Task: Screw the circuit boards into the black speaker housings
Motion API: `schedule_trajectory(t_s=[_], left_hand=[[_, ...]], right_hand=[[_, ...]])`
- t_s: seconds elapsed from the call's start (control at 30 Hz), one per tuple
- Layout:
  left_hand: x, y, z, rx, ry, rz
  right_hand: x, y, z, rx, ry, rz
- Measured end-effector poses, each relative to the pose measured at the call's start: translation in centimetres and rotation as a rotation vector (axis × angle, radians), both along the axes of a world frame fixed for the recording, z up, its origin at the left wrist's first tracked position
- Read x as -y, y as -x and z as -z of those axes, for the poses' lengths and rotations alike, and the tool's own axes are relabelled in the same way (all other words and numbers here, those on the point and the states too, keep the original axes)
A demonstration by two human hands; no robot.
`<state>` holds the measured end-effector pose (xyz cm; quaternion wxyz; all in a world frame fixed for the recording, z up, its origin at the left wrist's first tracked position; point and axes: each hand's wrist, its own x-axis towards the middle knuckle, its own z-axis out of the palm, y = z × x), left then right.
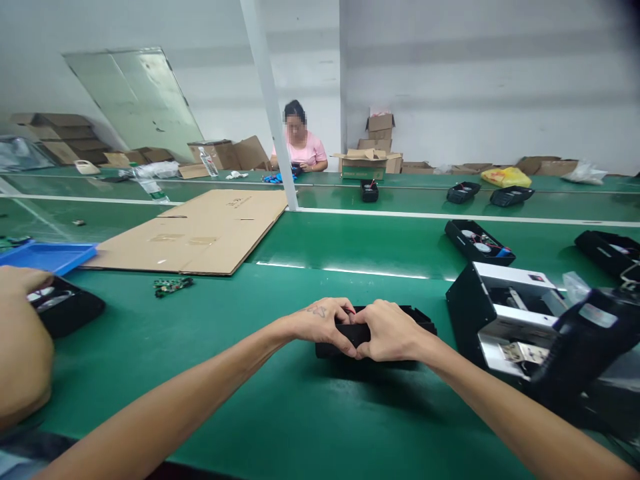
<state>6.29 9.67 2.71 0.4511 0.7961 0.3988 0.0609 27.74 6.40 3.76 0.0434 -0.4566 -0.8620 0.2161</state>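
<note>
A black plastic housing [423, 321] lies on the green table [280, 413] in front of me. Both my hands are closed around its near side. My left hand [323, 325] grips the left part, fingers curled over the edge. My right hand [390, 330] grips the middle, thumb pressed against my left thumb. What lies under the fingers is hidden.
A neighbour's arm [20, 340] reaches to a black housing [70, 308] at the left, beside a blue tray [47, 255]. A flat cardboard sheet [200, 230] and a small circuit board [173, 286] lie ahead left. Stacked black and white housings [505, 313] stand right. A person sits far back.
</note>
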Motion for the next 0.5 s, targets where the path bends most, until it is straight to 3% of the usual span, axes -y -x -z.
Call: schedule_trajectory(t_s=[0.3,0.5], left_hand=[[-0.81,0.15,-0.09,-0.049,-0.006,0.026],[0.05,0.25,-0.14,-0.036,-0.123,0.056]], right_hand=[[-0.68,-0.25,0.08,-0.024,0.039,-0.018],[-0.12,-0.43,0.49,-0.025,0.024,0.015]])
